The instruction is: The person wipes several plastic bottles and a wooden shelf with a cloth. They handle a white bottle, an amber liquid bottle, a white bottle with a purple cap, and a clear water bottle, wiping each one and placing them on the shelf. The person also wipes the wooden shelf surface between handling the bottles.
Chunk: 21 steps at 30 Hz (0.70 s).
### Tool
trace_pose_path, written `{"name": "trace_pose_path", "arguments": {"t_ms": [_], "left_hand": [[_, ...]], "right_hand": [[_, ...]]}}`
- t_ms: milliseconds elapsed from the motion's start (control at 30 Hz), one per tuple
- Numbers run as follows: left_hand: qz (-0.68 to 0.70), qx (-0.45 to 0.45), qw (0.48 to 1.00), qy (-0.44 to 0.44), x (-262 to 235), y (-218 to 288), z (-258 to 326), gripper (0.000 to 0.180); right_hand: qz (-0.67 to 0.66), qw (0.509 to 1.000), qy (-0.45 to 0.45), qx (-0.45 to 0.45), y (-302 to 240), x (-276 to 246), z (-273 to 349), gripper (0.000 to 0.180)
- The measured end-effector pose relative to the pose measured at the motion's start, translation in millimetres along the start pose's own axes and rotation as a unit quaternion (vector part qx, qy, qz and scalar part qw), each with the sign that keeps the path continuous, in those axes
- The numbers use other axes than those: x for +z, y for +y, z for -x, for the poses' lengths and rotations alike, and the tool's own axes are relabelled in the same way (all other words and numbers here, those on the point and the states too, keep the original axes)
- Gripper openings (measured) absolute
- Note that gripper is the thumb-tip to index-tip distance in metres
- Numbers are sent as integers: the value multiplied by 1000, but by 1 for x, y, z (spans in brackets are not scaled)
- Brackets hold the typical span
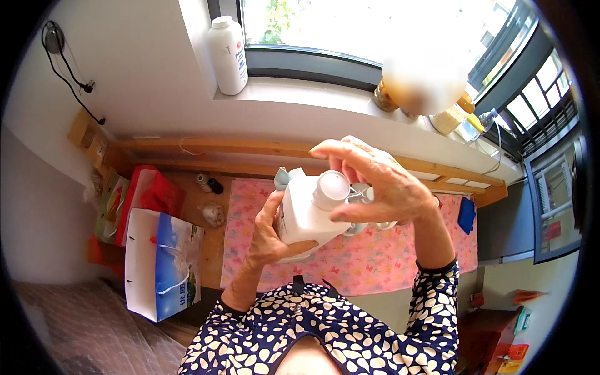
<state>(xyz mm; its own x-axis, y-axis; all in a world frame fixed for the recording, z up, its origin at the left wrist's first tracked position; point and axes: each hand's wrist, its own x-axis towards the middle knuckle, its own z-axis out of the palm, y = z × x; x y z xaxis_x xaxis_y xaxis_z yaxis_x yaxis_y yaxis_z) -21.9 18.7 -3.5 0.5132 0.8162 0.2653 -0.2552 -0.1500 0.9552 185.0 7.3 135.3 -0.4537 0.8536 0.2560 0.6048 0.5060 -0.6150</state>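
Note:
A white square-shouldered plastic bottle (303,215) with a round white screw cap (332,189) is held up over the table, tilted toward me. My left hand (269,234) grips its left side and lower front, thumb across the front. My right hand (381,187) hovers at the cap's right, fingers and thumb spread apart around it; whether the thumb touches the bottle I cannot tell. Something pale blue, like folded cloth or paper (282,179), shows behind the bottle. Partly hidden behind my right hand, several small white items (361,192) stand on the pink patterned tablecloth (256,250).
A large white bottle (228,56) stands on the windowsill, with jars (445,119) farther right. Paper gift bags (159,262) are at the table's left, near dark and white thread spools (214,185). A blue cloth (466,215) lies at the right edge.

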Motion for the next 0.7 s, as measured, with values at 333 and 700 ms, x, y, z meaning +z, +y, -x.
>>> {"name": "trace_pose_path", "arguments": {"t_ms": [333, 700], "left_hand": [[-18, 18, 998, 57, 10, 4, 1, 76], [-66, 56, 994, 65, 3, 6, -6, 78]], "right_hand": [[-83, 989, 114, -41, 20, 20, 0, 37], [-181, 980, 53, -67, 18, 9, 4, 61]]}}
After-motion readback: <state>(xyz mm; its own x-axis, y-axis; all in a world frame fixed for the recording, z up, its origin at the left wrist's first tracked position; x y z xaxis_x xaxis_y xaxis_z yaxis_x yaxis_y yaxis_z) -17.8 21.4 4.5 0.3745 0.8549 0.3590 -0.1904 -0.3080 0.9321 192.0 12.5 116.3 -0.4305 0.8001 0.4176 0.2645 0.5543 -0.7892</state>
